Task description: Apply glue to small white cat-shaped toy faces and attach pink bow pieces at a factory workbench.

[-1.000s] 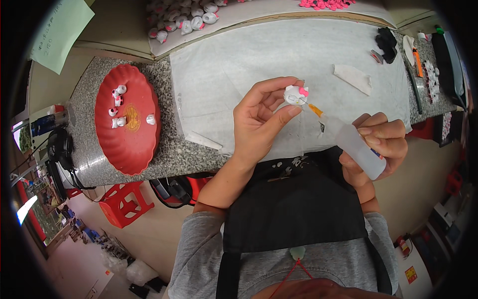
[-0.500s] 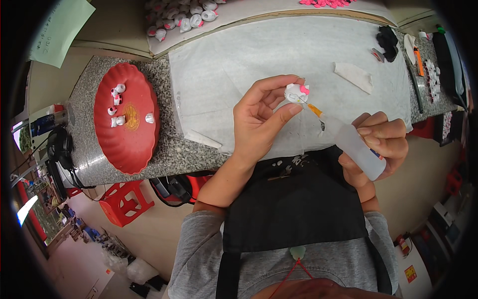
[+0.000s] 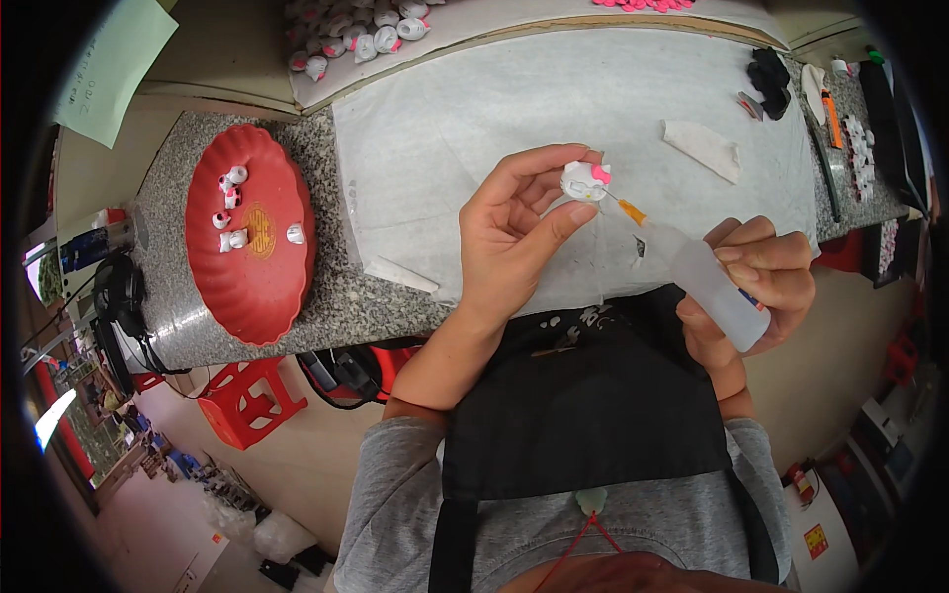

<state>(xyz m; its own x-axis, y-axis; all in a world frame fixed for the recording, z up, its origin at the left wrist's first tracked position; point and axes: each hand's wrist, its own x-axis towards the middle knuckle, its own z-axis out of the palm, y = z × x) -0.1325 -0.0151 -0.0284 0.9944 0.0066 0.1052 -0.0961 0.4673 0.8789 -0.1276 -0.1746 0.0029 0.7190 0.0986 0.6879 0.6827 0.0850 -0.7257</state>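
Observation:
Between the thumb and fingers of my left hand (image 3: 519,222) is a small white cat-head figurine (image 3: 583,182) with a pink bow, held above the white sheet. My right hand (image 3: 766,272) grips a translucent glue bottle (image 3: 717,287), tilted with its orange needle tip (image 3: 631,211) pointing up and left at the figurine. A small gap seems to lie between the thin needle and the figurine's lower right side. Part of the bottle is covered by my right fingers.
A red scalloped tray (image 3: 297,306) at left holds several white-and-pink pieces. More white figurines (image 3: 366,44) are heaped on the shelf at the back. A white paper sheet (image 3: 445,119) covers the worktop, with a paper scrap (image 3: 702,148) on it. A black cloth (image 3: 768,71) lies at far right.
My right hand has drawn the bottle slightly right and down, so the needle tip has backed away from the figurine. My left hand has barely shifted.

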